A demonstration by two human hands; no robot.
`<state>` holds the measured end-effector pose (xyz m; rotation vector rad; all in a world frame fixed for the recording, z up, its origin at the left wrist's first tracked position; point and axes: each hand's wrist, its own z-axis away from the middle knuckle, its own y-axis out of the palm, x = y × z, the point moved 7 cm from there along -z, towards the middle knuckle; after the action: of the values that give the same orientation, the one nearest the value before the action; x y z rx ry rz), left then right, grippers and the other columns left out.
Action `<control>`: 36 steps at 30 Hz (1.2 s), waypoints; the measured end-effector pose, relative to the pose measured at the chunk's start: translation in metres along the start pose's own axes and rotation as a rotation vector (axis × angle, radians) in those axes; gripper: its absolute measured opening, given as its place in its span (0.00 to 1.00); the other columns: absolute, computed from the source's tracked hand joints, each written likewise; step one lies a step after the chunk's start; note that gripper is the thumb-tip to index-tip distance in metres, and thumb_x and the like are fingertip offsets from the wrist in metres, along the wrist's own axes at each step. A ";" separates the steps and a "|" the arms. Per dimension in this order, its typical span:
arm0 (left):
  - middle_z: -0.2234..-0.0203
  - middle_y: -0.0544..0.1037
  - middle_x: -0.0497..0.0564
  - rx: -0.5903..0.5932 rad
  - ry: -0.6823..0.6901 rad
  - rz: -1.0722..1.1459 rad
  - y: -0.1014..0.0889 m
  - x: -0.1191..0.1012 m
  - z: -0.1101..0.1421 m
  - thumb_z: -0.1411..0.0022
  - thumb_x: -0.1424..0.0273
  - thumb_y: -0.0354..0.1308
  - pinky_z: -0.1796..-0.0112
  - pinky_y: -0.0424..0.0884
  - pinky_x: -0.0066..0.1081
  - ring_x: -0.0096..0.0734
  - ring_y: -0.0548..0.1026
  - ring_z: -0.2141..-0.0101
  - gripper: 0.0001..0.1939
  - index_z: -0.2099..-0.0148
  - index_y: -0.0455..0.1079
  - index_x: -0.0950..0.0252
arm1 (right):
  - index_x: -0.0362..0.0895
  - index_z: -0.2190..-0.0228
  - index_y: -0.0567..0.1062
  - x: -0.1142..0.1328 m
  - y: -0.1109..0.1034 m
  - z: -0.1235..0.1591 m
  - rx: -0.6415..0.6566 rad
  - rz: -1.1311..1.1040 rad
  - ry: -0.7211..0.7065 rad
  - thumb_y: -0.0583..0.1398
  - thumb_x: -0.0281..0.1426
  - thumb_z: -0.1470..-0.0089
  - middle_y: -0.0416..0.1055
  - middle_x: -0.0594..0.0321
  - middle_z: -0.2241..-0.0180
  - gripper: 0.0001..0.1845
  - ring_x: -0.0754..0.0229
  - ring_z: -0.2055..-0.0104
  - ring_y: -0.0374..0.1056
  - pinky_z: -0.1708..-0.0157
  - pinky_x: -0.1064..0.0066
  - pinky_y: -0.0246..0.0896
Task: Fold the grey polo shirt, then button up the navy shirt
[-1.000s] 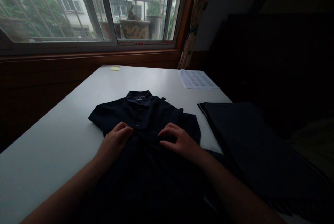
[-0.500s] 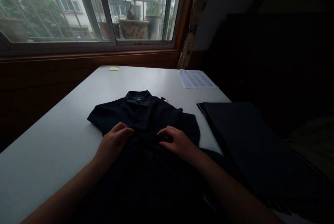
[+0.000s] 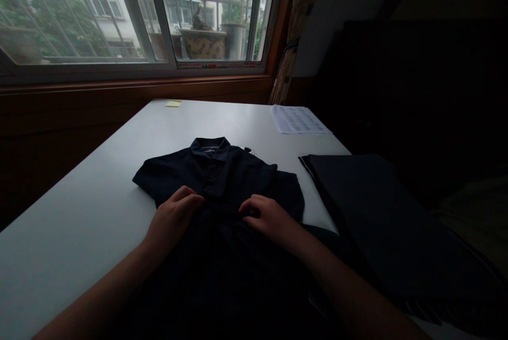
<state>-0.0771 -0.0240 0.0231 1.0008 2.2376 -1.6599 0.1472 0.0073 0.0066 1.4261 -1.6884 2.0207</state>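
A dark navy collared shirt (image 3: 208, 171) lies front up on the table, its collar toward the window and its lower part lost in shadow. My left hand (image 3: 177, 213) is closed at the left of the button placket, thumb and fingers pinching the cloth. On the other side of the chest, my right hand (image 3: 270, 217) curls its thumb and fingertips together on a fold of the same shirt. Dark fabric runs between the two hands. Exactly how much cloth sits in each pinch is hard to see in the dim light.
The white table (image 3: 99, 181) reaches to the window wall. At right lies a folded dark cloth (image 3: 357, 197), with printed paper (image 3: 299, 119) behind it. A yellow sticky note (image 3: 173, 103) is near the far edge. A small white round thing (image 3: 250, 150) shows beside the shirt's shoulder.
My right thumb and fingers have drawn closer together on the cloth, and that hand has sunk slightly. My left hand and the shirt look almost the same.
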 end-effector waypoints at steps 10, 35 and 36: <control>0.59 0.72 0.49 0.015 -0.023 0.001 0.004 0.005 0.001 0.29 0.70 0.50 0.66 0.69 0.27 0.29 0.75 0.66 0.11 0.55 0.74 0.59 | 0.44 0.64 0.75 0.008 -0.005 0.002 -0.057 -0.003 0.004 0.63 0.20 0.50 0.69 0.63 0.63 0.11 0.60 0.61 0.69 0.60 0.69 0.63; 0.63 0.71 0.50 0.031 -0.081 0.031 -0.004 -0.003 -0.002 0.30 0.64 0.53 0.64 0.71 0.31 0.31 0.74 0.66 0.11 0.60 0.75 0.61 | 0.46 0.62 0.79 0.010 -0.016 0.001 -0.072 -0.182 -0.005 0.69 0.29 0.47 0.76 0.64 0.62 0.09 0.60 0.59 0.72 0.58 0.69 0.63; 0.62 0.71 0.50 0.040 -0.068 0.040 -0.005 -0.006 -0.002 0.30 0.63 0.53 0.63 0.71 0.32 0.32 0.74 0.65 0.11 0.59 0.75 0.61 | 0.46 0.62 0.79 0.012 -0.016 0.001 -0.068 -0.198 -0.015 0.69 0.29 0.47 0.76 0.64 0.62 0.09 0.60 0.58 0.72 0.57 0.69 0.63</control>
<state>-0.0748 -0.0254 0.0312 0.9769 2.1356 -1.7024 0.1521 0.0068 0.0261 1.5228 -1.5382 1.8356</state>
